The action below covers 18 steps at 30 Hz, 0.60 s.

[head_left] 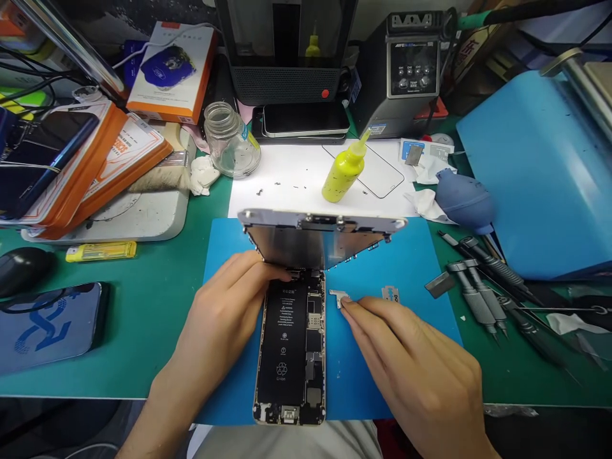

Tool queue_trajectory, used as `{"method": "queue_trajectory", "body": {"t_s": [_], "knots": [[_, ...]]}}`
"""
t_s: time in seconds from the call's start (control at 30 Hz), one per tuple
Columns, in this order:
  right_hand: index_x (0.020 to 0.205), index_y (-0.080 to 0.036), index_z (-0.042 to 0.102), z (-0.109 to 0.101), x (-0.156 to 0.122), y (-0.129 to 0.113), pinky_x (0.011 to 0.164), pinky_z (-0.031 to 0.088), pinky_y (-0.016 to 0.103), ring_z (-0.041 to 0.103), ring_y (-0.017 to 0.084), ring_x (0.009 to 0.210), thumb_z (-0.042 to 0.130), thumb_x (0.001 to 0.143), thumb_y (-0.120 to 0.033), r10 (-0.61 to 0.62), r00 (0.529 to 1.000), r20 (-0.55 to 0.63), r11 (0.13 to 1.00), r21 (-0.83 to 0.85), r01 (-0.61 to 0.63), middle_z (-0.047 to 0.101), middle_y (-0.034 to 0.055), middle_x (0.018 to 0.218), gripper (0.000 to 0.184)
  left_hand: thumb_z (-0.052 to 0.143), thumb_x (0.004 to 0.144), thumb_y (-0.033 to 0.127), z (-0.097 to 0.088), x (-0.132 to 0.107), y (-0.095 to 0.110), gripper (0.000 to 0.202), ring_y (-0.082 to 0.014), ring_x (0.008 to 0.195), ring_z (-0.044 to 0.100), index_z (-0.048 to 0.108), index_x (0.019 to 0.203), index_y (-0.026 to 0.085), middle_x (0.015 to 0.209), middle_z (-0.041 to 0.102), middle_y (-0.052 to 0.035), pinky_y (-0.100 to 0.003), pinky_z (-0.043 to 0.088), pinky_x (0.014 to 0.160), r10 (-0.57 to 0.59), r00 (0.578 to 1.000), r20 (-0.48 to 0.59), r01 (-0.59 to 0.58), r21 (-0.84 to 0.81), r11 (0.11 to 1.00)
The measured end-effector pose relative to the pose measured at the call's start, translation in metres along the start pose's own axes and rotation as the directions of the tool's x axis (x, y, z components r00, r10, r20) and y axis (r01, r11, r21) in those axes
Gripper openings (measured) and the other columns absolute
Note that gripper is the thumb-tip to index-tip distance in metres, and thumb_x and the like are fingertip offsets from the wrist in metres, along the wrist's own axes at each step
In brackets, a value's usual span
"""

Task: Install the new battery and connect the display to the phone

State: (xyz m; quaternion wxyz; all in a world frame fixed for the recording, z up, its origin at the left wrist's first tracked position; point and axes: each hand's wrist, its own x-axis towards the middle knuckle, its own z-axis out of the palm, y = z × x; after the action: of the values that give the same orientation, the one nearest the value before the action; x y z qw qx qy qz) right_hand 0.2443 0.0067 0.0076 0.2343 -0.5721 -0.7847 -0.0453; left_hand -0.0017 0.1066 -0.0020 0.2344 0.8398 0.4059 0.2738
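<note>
An opened phone (287, 344) lies on the blue mat, its black battery and circuit board exposed. Its detached front screen (296, 245) stands raised at the far end, tilted over the body. My left hand (224, 309) is at the upper left of the phone, against the screen's lower edge. One of its fingertips reaches the phone's top end; other fingers are partly hidden by the screen. To the right of the phone, my right hand (415, 363) pinches a small silver metal bracket (340, 298) just above the mat. A razor blade (392, 294) lies beyond that hand.
A yellow bottle (343, 172) and glass jar (232, 140) stand behind the screen. Screwdrivers (478, 299) and a blue air blower (463, 197) lie right. At left are a lighter (101, 251), another phone (52, 328) and a mouse (25, 271).
</note>
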Motion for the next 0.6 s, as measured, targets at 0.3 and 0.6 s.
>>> {"method": "queue_trajectory", "body": {"t_s": [0.3,0.6], "knots": [[0.12,-0.005,0.078,-0.001,0.004,0.001,0.077,0.055,0.037,0.069,0.02,0.092,0.073,0.106,0.0,-0.248,0.965,-0.08,0.968,-0.041,0.246,0.08,0.01,0.098,0.016,0.054,0.116,-0.001,0.001,0.0,0.001,0.029,-0.0085,0.108,0.066,0.068,0.118,0.025,0.112,0.073,0.0052,-0.015,0.048,0.102,-0.003,1.0,-0.006,0.003,0.0,1.0],[0.118,-0.001,0.077,-0.001,0.037,0.004,0.071,0.048,0.041,0.058,0.024,0.085,0.063,0.11,-0.001,-0.356,0.934,-0.017,0.927,-0.129,0.351,0.079,0.0118,0.096,0.017,0.052,0.116,-0.001,0.001,0.002,0.003,0.03,-0.0072,0.108,0.064,0.068,0.116,0.024,0.113,0.071,0.0051,-0.012,0.046,0.104,-0.014,1.0,-0.011,0.014,-0.015,1.0]]}}
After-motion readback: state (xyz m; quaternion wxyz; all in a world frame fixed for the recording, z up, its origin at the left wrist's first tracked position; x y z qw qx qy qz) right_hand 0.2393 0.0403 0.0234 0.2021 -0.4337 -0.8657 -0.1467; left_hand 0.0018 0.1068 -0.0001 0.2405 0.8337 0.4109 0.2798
